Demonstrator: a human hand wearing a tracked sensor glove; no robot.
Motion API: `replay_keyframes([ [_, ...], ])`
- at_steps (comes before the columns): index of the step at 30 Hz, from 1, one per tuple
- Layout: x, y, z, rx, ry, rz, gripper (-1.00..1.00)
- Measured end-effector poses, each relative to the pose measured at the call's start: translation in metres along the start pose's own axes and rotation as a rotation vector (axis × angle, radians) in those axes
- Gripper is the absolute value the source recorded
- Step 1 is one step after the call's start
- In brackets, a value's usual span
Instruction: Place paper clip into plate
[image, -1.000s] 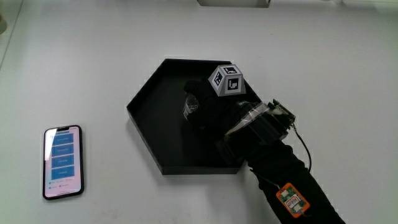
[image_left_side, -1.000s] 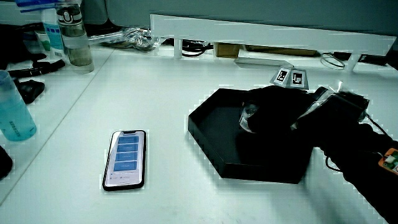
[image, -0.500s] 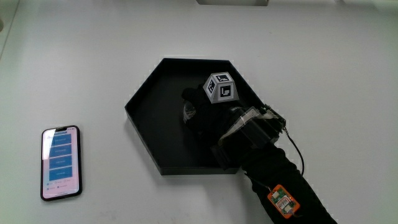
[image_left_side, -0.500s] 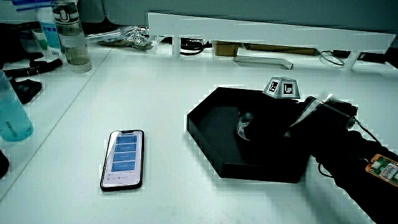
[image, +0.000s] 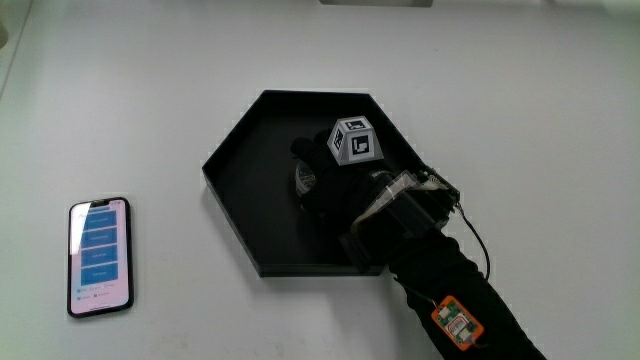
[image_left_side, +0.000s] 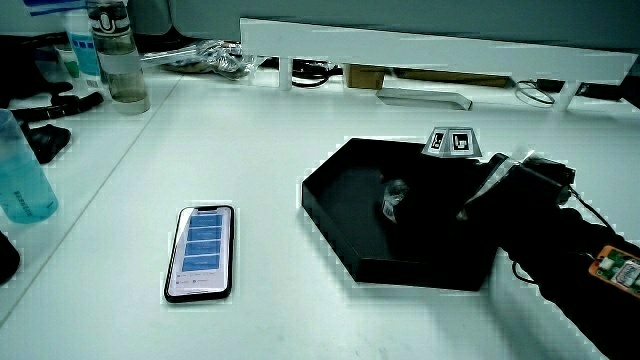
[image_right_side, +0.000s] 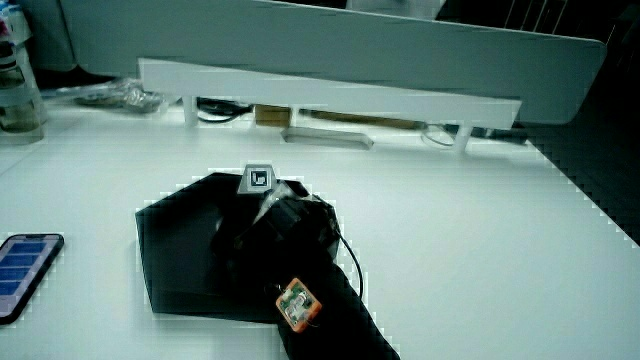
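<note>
A black hexagonal plate (image: 235, 165) lies on the white table, and it shows in both side views (image_left_side: 335, 190) (image_right_side: 165, 240). The gloved hand (image: 318, 180) reaches into the plate, low over its floor, with the patterned cube (image: 352, 139) on its back. A small shiny paper clip (image: 304, 178) glints at the fingertips, which curl around it. In a side view the paper clip (image_left_side: 392, 194) sits just above the plate floor in front of the hand (image_left_side: 430, 200). The forearm crosses the plate rim nearest the person.
A phone (image: 99, 256) with a lit screen lies flat beside the plate, apart from it. In a side view a bottle (image_left_side: 118, 50) and a blue bottle (image_left_side: 20, 170) stand near the table's edge. A low white partition (image_left_side: 440, 55) borders the table.
Over the last second the hand has sunk a little lower into the plate with the paper clip; in the last half second it has hardly moved.
</note>
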Motion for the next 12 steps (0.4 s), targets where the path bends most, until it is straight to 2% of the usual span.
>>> replay_keyframes([
  [2,-0.001,0.002,-0.007,-0.048,-0.053,-0.025,-0.71],
  [3,-0.001,0.002,-0.010,-0.089,-0.020,-0.003,-0.86],
  [4,0.000,-0.002,-0.008,-0.039,-0.021,-0.014,-1.00],
  [7,0.000,-0.018,0.005,0.121,-0.015,-0.008,-1.00],
  [8,0.000,-0.025,0.011,0.194,-0.020,-0.003,-1.00],
  [9,0.003,-0.027,0.014,0.214,0.023,0.022,-1.00],
  [10,0.004,-0.034,0.018,0.278,0.051,0.036,-1.00],
  [12,0.003,-0.041,0.025,0.309,0.064,0.056,-1.00],
])
